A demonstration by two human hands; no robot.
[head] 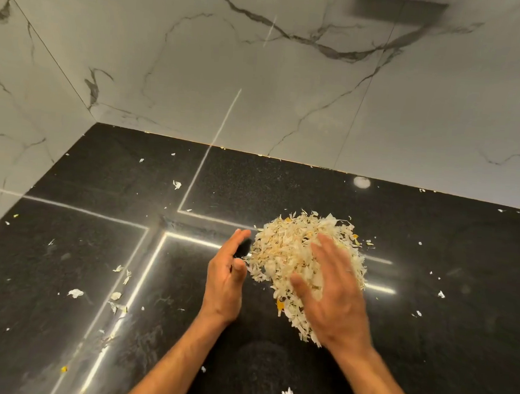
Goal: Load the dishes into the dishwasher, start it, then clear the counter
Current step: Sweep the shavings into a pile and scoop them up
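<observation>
Pile of pale, papery white-and-yellow peel scraps sits mid-frame on the glossy black stone bench. Left hand stands edge-on just left of it, fingers straight, holding nothing. Right hand hovers flat and open over the pile's lower right. That stuff looks featherlight and flyaway, so I'd cup it from both sides.

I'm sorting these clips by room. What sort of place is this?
Most likely a kitchen counter corner: a polished black stone countertop meets veined marble-look wall tiles, and both hands, left hand and right hand, gather a pile of pale peel scraps.
</observation>
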